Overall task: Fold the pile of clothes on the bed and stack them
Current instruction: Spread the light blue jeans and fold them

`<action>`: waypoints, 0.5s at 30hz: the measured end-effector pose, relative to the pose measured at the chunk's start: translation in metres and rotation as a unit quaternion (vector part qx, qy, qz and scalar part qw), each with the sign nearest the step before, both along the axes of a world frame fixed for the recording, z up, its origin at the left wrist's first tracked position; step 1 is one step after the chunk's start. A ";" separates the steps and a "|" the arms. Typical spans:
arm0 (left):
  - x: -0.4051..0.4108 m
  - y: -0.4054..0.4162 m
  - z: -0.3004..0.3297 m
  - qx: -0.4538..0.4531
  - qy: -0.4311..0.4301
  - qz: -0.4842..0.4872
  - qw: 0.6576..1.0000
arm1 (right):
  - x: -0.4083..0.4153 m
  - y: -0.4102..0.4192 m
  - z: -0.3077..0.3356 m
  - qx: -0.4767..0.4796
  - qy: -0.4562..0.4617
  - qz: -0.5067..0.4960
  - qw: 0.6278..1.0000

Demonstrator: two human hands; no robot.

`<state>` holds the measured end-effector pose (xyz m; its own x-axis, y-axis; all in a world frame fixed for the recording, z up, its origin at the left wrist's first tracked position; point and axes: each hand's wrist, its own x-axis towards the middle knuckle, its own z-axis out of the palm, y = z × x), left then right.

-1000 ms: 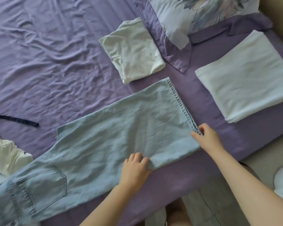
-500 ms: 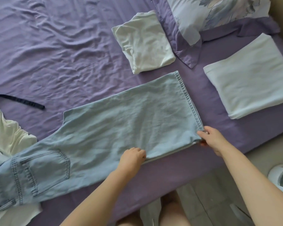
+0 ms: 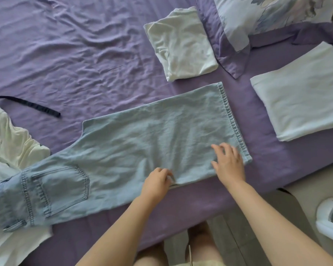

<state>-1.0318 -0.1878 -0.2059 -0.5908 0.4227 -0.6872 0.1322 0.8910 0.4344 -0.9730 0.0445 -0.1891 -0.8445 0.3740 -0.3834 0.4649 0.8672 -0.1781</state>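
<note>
The pale jeans [image 3: 142, 143] lie flat along the bed's near edge, legs doubled, hem toward the pillow [image 3: 267, 14] — soft denim, weighty enough to stay put. The left hand [image 3: 157, 182] pinches their near edge while the right hand [image 3: 229, 162] rests spread-fingered by the hem — I'd grip at the hem corners to fold

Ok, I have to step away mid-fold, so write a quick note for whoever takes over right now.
Left hand pinches the near edge of the jeans; right hand rests flat on them by the hem.
Jeans lie halved lengthwise on the bed.
Done: folded white top and folded white cloth, lying apart.
Left: fold the jeans, fold the cream garments, stack everything.
</note>
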 end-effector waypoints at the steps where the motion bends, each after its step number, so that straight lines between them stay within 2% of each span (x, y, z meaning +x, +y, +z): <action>1: -0.001 -0.007 0.001 -0.005 -0.007 0.034 0.999 | -0.004 -0.015 -0.002 -0.045 -0.023 0.034 0.998; 3: -0.005 -0.025 0.002 -0.044 -0.010 0.088 0.995 | -0.009 -0.044 -0.008 -0.078 -0.082 0.108 0.988; 6: -0.011 -0.056 0.005 -0.099 -0.001 0.143 0.985 | -0.017 -0.079 -0.012 -0.055 -0.133 0.154 0.978; 10: -0.016 -0.099 0.010 -0.132 0.058 0.154 0.977 | -0.039 -0.128 -0.012 -0.115 -0.097 0.223 0.963; 13: -0.011 -0.132 0.011 -0.188 0.105 0.128 0.968 | -0.039 -0.163 -0.010 -0.112 -0.165 0.309 0.930; 15: -0.011 -0.153 0.009 -0.203 0.094 0.146 0.964 | -0.037 -0.175 -0.012 -0.091 -0.184 0.312 0.928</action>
